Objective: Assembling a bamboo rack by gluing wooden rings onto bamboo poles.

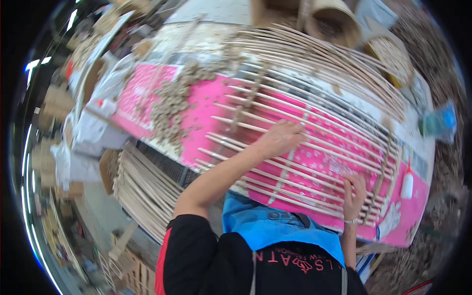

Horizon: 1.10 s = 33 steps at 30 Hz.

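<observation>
A frame of long pale bamboo slats (314,123) lies across a table covered with a pink patterned cloth (206,103). My left hand (281,137) presses flat on the slats near the frame's middle, fingers resting on the sticks. My right hand (355,194) lies at the frame's near edge on the right, its fingers curled over a few slat ends. Thin cross strips (248,101) run under the slats. A heap of small round bamboo rings (172,108) sits on the cloth left of the frame.
A white glue bottle (407,182) stands at the table's right edge. A bundle of spare slats (142,189) lies below the table on the left. Woven baskets (334,22) and a green bottle (437,123) sit at the far side. White bags (93,128) pile at left.
</observation>
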{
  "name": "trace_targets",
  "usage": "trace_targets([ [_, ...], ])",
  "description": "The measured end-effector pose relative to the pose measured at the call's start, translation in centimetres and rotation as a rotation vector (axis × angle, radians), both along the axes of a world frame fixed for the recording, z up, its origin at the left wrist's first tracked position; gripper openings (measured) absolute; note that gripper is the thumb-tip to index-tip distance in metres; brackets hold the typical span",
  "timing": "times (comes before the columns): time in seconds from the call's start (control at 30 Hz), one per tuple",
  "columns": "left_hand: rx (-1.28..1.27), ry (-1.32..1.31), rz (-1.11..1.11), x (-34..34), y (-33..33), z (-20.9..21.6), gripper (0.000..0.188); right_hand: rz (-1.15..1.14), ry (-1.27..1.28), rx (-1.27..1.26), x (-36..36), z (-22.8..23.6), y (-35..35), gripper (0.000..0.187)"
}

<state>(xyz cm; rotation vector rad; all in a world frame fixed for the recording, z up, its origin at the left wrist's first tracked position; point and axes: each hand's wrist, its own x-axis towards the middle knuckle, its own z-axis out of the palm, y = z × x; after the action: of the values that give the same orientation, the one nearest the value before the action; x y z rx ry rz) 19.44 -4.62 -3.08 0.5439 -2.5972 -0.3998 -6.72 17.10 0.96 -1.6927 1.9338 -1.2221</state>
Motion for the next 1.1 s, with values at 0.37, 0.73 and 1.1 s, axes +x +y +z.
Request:
trace_targets([
  [0.37,0.106,0.324,0.611,17.9,10.6,13.6,0.016,0.209,0.042,0.023,2.0,0.9,-0.6,0.007],
  [0.73,-0.088,0.614,1.783,37.1,29.3,5.0,0.023,0.480,0.013,0.005,8.1,2.6,-5.4,0.010],
  [1.1,0.274,0.760,2.163,43.5,28.5,-17.0,0.022,0.470,0.078,0.138,8.7,3.1,-5.9,0.009],
])
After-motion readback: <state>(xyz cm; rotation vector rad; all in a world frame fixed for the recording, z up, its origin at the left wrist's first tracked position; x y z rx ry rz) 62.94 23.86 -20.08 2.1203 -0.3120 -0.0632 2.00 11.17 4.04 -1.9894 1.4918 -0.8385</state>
